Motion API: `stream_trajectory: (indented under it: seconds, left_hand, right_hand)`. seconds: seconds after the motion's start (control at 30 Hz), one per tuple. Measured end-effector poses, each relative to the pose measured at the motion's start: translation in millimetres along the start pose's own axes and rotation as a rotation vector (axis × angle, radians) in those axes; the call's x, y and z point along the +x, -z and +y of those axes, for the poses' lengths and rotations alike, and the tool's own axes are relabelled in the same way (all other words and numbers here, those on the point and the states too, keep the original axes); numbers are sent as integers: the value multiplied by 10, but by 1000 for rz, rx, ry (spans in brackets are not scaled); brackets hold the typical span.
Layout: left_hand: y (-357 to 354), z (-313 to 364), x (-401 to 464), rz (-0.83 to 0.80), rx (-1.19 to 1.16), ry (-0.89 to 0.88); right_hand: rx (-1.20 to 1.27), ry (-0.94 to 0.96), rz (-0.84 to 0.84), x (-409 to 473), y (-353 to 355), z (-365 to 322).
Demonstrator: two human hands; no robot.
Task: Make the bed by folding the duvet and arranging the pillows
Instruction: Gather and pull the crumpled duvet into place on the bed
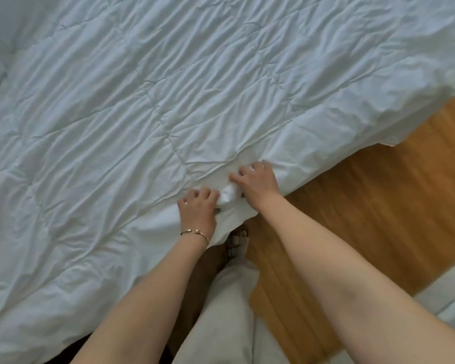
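Left hand [198,209], right hand [258,181] grip duvet [147,106] corner.

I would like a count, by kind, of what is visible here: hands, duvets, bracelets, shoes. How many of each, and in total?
Hands: 2, left hand and right hand, both gripping the duvet edge
White quilted duvet: 1
Thin gold bracelet: 1
Pale strapped sandal: 1
Total: 5

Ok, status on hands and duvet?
Left hand and right hand both gripping duvet edge. Duvet spread flat, wrinkled, unfolded. Nothing in the way.
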State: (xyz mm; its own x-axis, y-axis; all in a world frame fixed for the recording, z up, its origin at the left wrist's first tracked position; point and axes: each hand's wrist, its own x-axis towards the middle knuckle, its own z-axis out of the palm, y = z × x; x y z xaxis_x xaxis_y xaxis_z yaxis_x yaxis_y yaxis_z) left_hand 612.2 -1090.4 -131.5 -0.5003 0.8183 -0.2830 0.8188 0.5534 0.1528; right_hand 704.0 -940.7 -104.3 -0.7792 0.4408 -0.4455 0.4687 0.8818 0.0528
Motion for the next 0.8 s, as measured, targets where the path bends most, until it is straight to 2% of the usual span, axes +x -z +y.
stream_trajectory:
  seconds: [0.07, 0.17, 0.27, 0.33, 0.4, 0.47, 0.5, 0.6, 0.63, 0.7, 0.8]
  left_hand:
    - [-2, 16, 59, 41, -161, 64]
    - [71, -14, 43, -50, -367, 154]
    - [129, 53, -184, -208, -397, 115]
    - [155, 109, -223, -319, -358, 117]
    - [241, 147, -36, -512, -348, 114]
    - [376, 239, 249, -632, -362, 69]
    - [446, 319, 391, -601, -358, 45]
    - [612, 644, 666, -290, -256, -8]
    - [649, 778, 729, -264, -281, 9]
    - [693, 1072, 861, -321, -326, 64]
    - [654, 1583, 1110, -374, -270, 59]
  right_hand:
    - [-2, 25, 56, 59, 78, 118]
    - [188, -17, -67, 22, 95, 227]
    - [254, 74, -212, -162, 25, 316]
    - [245, 132, -234, -255, 32, 362]
    - [215, 158, -256, -272, 82, 475]
    - [185, 114, -257, -285, 121, 688]
    - [188, 47, -259, -299, 124, 844]
    - [253, -191, -344, -400, 103, 1324]
    - [274, -227, -379, -437, 114, 1481]
    - [300, -260, -404, -477, 169, 1788]
    - [374, -342, -341, -409, 240, 2349]
